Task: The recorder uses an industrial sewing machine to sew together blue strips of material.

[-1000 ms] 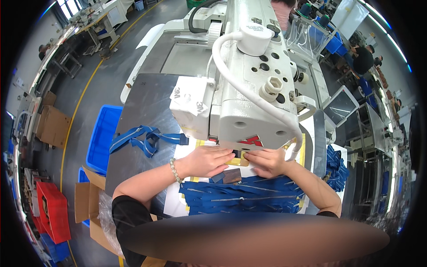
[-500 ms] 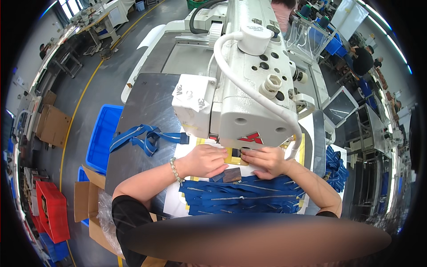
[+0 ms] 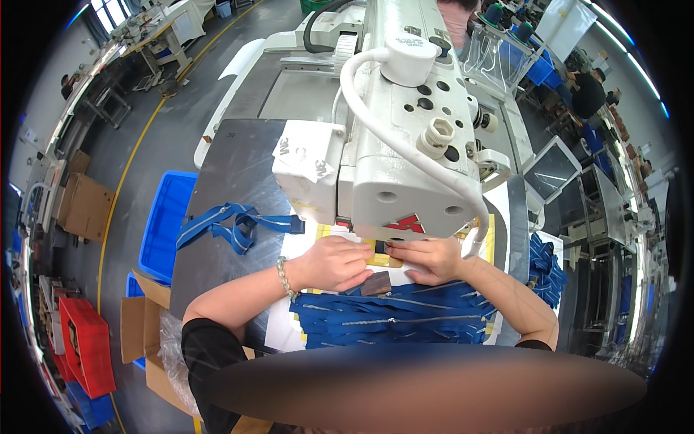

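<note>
Blue zippered fabric pieces are piled across the bench right in front of the person, with a small brown leather patch lying on top, just under both hands. The left hand and right hand sit side by side, fingers curled down and pinching a small dark piece on a yellow template. The big white industrial sewing machine looms over that spot, so the head hides most of what's under the needle. Off to the left, a loose bundle of blue webbing straps lies on the grey tabletop, well apart. A blue plastic crate stands on the floor beside the bench.
</note>
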The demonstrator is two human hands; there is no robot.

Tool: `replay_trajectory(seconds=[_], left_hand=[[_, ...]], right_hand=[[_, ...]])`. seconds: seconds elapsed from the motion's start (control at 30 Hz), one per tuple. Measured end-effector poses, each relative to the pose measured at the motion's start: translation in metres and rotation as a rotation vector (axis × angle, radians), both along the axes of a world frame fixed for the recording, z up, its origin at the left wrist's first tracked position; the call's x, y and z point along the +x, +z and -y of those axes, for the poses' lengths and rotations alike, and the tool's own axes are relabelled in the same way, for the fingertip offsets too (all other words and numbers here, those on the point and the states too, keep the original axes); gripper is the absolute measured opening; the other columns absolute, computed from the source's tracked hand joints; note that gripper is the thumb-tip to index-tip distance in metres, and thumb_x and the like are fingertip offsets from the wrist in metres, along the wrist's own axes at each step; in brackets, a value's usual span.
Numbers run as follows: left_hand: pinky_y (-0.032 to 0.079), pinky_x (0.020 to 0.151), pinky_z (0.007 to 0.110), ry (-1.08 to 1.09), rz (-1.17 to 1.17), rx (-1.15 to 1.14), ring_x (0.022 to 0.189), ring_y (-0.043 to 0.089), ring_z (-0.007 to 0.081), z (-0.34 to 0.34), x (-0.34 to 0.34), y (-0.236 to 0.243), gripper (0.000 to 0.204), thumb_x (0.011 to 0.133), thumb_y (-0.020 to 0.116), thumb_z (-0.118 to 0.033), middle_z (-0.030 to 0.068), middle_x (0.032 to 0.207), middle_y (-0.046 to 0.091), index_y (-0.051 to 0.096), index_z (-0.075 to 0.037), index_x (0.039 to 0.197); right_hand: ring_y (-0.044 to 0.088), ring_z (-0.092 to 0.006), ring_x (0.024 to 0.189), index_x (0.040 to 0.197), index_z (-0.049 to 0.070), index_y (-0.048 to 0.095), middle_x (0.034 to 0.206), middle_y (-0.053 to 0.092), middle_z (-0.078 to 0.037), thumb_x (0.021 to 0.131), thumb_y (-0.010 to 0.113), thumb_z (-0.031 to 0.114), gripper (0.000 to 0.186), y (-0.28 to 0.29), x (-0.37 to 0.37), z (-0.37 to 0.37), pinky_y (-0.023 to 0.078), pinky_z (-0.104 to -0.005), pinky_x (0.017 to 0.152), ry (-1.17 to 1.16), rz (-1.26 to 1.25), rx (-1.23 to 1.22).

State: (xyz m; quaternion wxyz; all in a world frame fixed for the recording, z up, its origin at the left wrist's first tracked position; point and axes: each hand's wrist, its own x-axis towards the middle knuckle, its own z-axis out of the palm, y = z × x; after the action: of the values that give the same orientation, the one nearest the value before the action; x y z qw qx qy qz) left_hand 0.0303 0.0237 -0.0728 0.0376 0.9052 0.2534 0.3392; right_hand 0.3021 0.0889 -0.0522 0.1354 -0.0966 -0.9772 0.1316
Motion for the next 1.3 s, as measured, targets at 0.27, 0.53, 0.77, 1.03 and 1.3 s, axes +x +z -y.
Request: replay_trajectory(seconds=[0.27,0.53,0.77,1.03,1.3], left_hand=[[0.054,0.072,0.029,-0.013,-0.013,0.087,0.084,0.069,0.0194,-0.001,0.002,-0.001,0.018,0.08,0.07,-0.02,0.0076,0.089,0.07,0.062,-0.007,0.07],[0.052,0.075,0.029,0.021,-0.056,0.104,0.089,0.067,0.0192,-0.005,0.001,0.0,0.014,0.078,0.069,-0.019,0.0067,0.094,0.068,0.062,-0.007,0.076],[0.051,0.076,0.03,0.042,-0.061,0.083,0.094,0.067,0.0185,-0.003,-0.001,-0.005,0.01,0.078,0.07,-0.018,0.0043,0.099,0.069,0.066,-0.009,0.079],[0.052,0.076,0.03,0.032,-0.083,0.032,0.093,0.067,0.019,-0.002,-0.001,-0.003,0.01,0.077,0.07,-0.016,0.0045,0.098,0.069,0.067,-0.008,0.083],[0.052,0.075,0.03,0.026,-0.067,0.031,0.091,0.066,0.0189,-0.004,0.0,-0.003,0.011,0.077,0.07,-0.017,0.0052,0.1,0.068,0.067,-0.008,0.083]], right_hand=[[0.064,-0.0195,0.088,0.118,0.011,0.065,0.111,0.065,-0.004,0.071,0.065,0.017,0.048,-0.009,-0.001,0.004,0.052,-0.0288,0.077,-0.012,-0.02,0.137],[0.056,-0.0208,0.089,0.109,0.012,0.066,0.1,0.06,-0.002,0.074,0.071,0.02,0.036,0.002,-0.002,0.034,0.035,-0.0354,0.083,-0.235,-0.124,-0.023],[0.058,-0.02,0.084,0.094,0.011,0.065,0.092,0.061,-0.003,0.069,0.081,0.023,0.032,0.021,-0.023,0.07,0.039,-0.0304,0.077,-0.234,-0.047,-0.335],[0.057,-0.018,0.08,0.088,0.011,0.063,0.088,0.059,-0.002,0.069,0.081,0.023,0.029,0.026,-0.022,0.081,0.04,-0.0297,0.07,-0.121,-0.08,-0.338],[0.055,-0.0167,0.074,0.086,0.011,0.061,0.085,0.055,0.0,0.072,0.077,0.025,0.025,0.021,-0.021,0.094,0.039,-0.0283,0.066,-0.073,0.008,-0.198]])
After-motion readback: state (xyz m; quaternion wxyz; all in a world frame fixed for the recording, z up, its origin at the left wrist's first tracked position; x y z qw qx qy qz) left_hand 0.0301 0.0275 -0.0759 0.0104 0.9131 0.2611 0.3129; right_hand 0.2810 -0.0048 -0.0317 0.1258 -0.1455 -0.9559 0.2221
